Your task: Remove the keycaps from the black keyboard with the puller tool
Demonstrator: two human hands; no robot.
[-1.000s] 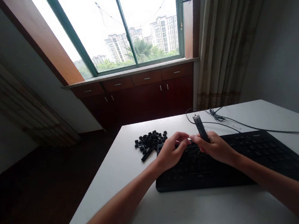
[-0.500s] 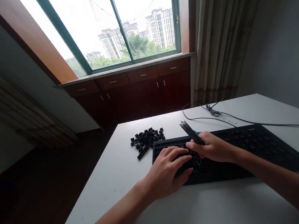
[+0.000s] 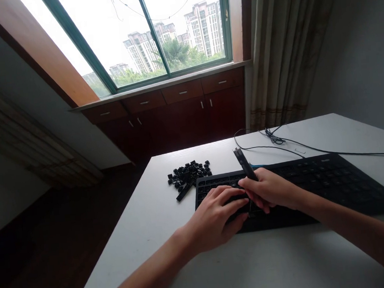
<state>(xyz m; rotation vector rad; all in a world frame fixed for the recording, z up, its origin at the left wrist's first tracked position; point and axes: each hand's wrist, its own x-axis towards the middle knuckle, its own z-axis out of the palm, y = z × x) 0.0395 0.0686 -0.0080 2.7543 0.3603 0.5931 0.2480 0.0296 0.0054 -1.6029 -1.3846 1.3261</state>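
White table point(image 3: 136, 237): keyboard point(image 3: 331, 182) is being steadied under spread left hand point(image 3: 216, 215), keycap puller point(image 3: 245, 164) being pinched by right hand point(image 3: 269, 190); slippage risks flung keycaps point(image 3: 188, 175).

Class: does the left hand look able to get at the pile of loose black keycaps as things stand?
Probably yes: the left hand is over the keyboard, and the pile lies on the white table just beyond its left end, with nothing between them.

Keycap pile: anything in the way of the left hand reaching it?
Nothing stands up between them. The left hand lies on the keyboard; only the keyboard's left end separates it from the keycap pile on the white table.
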